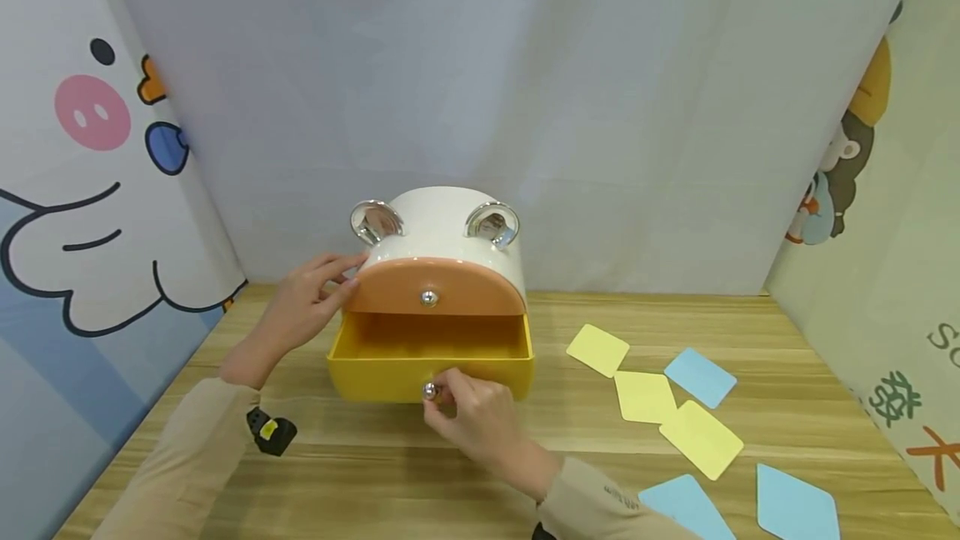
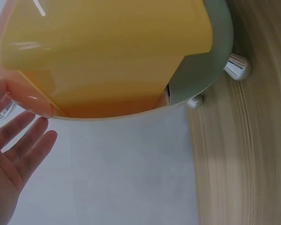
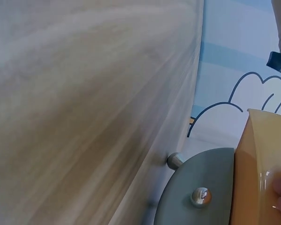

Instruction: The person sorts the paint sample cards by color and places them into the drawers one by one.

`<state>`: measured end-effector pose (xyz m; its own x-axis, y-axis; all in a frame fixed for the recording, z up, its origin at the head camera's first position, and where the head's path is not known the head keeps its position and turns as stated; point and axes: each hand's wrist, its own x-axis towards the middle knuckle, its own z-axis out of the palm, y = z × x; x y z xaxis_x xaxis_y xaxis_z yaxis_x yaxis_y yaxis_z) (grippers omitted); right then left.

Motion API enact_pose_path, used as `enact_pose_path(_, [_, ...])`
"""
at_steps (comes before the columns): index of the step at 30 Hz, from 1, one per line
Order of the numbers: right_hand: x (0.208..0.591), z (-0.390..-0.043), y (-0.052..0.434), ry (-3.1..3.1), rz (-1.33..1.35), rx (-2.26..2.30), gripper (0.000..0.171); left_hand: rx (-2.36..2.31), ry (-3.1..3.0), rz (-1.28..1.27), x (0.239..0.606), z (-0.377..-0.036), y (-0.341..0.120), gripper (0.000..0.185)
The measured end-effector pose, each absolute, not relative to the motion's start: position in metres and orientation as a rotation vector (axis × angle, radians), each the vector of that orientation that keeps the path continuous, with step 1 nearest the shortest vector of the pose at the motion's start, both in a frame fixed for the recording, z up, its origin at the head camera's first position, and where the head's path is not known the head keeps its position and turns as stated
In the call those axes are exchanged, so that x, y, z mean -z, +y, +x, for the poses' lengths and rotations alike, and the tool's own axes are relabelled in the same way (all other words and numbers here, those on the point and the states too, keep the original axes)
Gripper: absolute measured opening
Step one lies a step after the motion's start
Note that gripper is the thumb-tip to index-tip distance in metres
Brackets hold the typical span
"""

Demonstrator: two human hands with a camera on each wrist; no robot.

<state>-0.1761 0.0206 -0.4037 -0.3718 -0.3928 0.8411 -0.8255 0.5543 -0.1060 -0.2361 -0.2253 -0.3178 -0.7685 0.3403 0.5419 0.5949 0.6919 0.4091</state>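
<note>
A white rounded storage box [image 1: 450, 223] with two silver ears stands at the back middle of the wooden table [image 1: 750, 323]. Its orange upper drawer front [image 1: 390, 294] is closed. The yellow lower drawer [image 1: 360, 377] is pulled out and looks empty. My right hand [image 1: 468, 415] pinches the silver knob [image 1: 430, 391] on the yellow drawer's front. My left hand [image 1: 307, 302] rests with straight fingers against the box's left side. In the left wrist view the left hand [image 2: 13, 154] lies flat beside the yellow drawer [image 2: 112, 42]. The right wrist view shows the box's grey underside [image 3: 201, 178].
Several yellow and blue cards [image 1: 645, 396] lie scattered on the table to the right of the box. A small black and yellow object [image 1: 272, 431] sits near my left forearm. Cartoon-printed curtains [image 1: 90, 190] close in the table on the left, back and right.
</note>
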Motion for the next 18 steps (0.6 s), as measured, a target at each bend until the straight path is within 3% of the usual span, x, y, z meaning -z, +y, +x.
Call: enact_pose_path(18, [0.404, -0.152, 0.021, -1.898, 1.023, -0.649, 0.021, 0.822, -2.472, -0.728, 0.32, -0.238, -0.225, 0.034])
